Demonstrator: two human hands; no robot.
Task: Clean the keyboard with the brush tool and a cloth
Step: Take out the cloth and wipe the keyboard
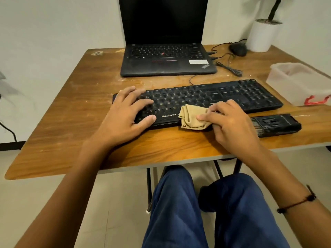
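Across the table's (71, 104) front, keyboard (215, 95) lies left-right.

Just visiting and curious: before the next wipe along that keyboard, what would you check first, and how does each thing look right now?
1. Cloth gripped by the right hand: ok.
2. Cloth touching the keyboard: ok, at its front edge.
3. Left hand steadying the keyboard's left end: ok.
4. Brush tool out of the wiping path: ok, on the table beside the keyboard.
5. Keys free of dust: cannot tell.
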